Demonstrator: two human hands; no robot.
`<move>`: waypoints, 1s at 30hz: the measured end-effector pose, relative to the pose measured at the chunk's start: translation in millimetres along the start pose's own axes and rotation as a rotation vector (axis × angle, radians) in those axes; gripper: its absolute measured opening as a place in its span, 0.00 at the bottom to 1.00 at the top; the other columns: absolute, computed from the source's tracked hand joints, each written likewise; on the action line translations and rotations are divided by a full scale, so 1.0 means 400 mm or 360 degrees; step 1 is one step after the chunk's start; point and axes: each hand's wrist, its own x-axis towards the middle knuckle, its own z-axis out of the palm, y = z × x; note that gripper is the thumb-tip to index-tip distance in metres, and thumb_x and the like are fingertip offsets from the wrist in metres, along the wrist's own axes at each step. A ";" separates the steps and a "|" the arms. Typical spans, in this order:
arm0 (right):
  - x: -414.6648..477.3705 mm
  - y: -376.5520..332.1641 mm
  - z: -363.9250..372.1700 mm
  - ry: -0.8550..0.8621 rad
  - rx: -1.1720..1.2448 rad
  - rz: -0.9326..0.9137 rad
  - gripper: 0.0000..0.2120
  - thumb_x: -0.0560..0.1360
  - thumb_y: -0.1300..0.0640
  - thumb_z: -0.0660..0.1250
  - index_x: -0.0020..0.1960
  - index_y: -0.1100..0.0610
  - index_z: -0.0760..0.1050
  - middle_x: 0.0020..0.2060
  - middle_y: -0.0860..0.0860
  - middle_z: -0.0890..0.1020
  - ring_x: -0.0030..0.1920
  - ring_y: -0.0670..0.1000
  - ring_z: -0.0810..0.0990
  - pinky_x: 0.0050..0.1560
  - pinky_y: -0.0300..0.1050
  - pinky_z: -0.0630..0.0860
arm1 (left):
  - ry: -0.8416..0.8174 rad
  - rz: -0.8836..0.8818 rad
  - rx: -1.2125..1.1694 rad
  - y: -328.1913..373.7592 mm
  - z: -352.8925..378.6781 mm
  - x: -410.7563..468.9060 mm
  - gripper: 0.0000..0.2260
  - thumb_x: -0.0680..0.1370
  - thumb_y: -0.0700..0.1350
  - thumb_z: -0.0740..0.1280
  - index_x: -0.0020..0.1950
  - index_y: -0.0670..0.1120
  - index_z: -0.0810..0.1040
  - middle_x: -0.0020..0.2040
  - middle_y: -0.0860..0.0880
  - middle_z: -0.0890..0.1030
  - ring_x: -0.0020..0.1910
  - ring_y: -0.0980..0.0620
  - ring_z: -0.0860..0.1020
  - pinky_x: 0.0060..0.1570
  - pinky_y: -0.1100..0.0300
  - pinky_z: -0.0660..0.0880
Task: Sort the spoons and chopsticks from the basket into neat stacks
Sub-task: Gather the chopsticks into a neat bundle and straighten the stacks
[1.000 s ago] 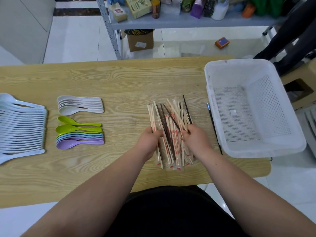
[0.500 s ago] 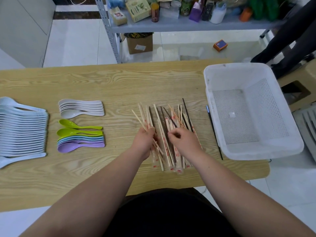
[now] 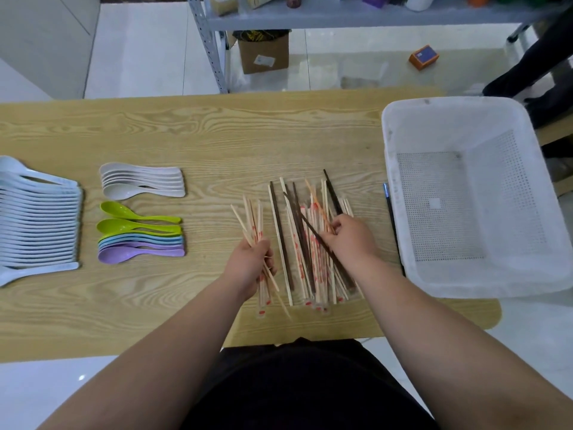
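Gripping a fanned bundle of pale chopsticks (image 3: 251, 221) in the left hand (image 3: 248, 263), fingers curled round the lower ends, tips pointing away from the body and leaning a little left. Pinching what looks like a pale stick (image 3: 319, 209) with the right hand (image 3: 348, 240), fingers curled over the loose pile (image 3: 305, 252); exact grip partly hidden by the knuckles. Hands apart, with the pile lying on the surface (image 3: 217, 141) between them, mostly under the right.

Probably next: lifting single sticks out of the pile and passing them leftward into the bundle. Long axes running near-to-far, roughly parallel, but with a few dark sticks (image 3: 280, 231) crossed diagonally over the rest, so likely to snag. Right hand nearer, in contact with the pile.

Pale sticks slim, in clear sleeves printed red, probably slippery; dark ones bare and wood-like. One more thin dark rod (image 3: 392, 218) lying alone just beside the white perforated plastic basket (image 3: 391, 156) at right. Well apart to the left, smooth plastic spoons in stacks: pale-blue spoons (image 3: 40, 218), cream spoons (image 3: 142, 181), green-to-purple spoons (image 3: 139, 240). Matt wood grain underneath.
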 end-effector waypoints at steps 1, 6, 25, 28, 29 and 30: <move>-0.002 -0.002 -0.001 -0.0020 -0.0008 0.0006 0.19 0.74 0.41 0.71 0.59 0.51 0.76 0.51 0.49 0.79 0.44 0.50 0.79 0.38 0.44 0.72 | 0.0012 0.0000 0.0023 0.000 0.004 0.000 0.06 0.83 0.41 0.62 0.47 0.42 0.70 0.33 0.46 0.73 0.27 0.51 0.71 0.26 0.57 0.72; -0.003 -0.005 0.007 -0.0059 -0.0027 0.0019 0.30 0.72 0.34 0.70 0.65 0.54 0.73 0.56 0.51 0.76 0.49 0.52 0.79 0.47 0.49 0.80 | 0.0010 -0.0021 0.0092 -0.013 0.008 0.004 0.04 0.82 0.40 0.62 0.47 0.43 0.71 0.35 0.45 0.73 0.26 0.51 0.71 0.28 0.56 0.71; 0.019 -0.076 0.040 -0.0069 -0.0081 0.0060 0.27 0.73 0.38 0.70 0.64 0.54 0.72 0.57 0.52 0.78 0.52 0.56 0.80 0.51 0.53 0.79 | -0.0030 0.0000 0.0332 -0.032 0.010 0.028 0.02 0.80 0.39 0.64 0.48 0.43 0.75 0.32 0.46 0.76 0.25 0.50 0.73 0.31 0.56 0.71; 0.024 -0.072 0.037 -0.0087 -0.0035 0.0078 0.23 0.74 0.40 0.71 0.62 0.53 0.73 0.53 0.51 0.79 0.47 0.53 0.79 0.46 0.49 0.78 | -0.0029 0.0008 0.0370 -0.036 0.005 0.036 0.02 0.80 0.40 0.64 0.48 0.43 0.75 0.33 0.45 0.77 0.25 0.49 0.74 0.32 0.54 0.70; 0.025 -0.072 0.038 -0.0095 -0.0066 0.0072 0.24 0.73 0.41 0.72 0.62 0.53 0.73 0.54 0.52 0.79 0.49 0.54 0.80 0.48 0.50 0.79 | -0.0028 0.0015 0.0386 -0.038 0.004 0.038 0.02 0.80 0.40 0.64 0.47 0.44 0.75 0.33 0.45 0.77 0.25 0.49 0.74 0.31 0.55 0.69; 0.025 -0.076 0.039 -0.0106 -0.0107 0.0074 0.25 0.73 0.41 0.72 0.64 0.53 0.72 0.56 0.52 0.79 0.51 0.55 0.80 0.50 0.52 0.80 | -0.0028 0.0020 0.0395 -0.037 0.004 0.038 0.02 0.80 0.40 0.64 0.47 0.44 0.75 0.33 0.45 0.77 0.25 0.49 0.74 0.30 0.55 0.69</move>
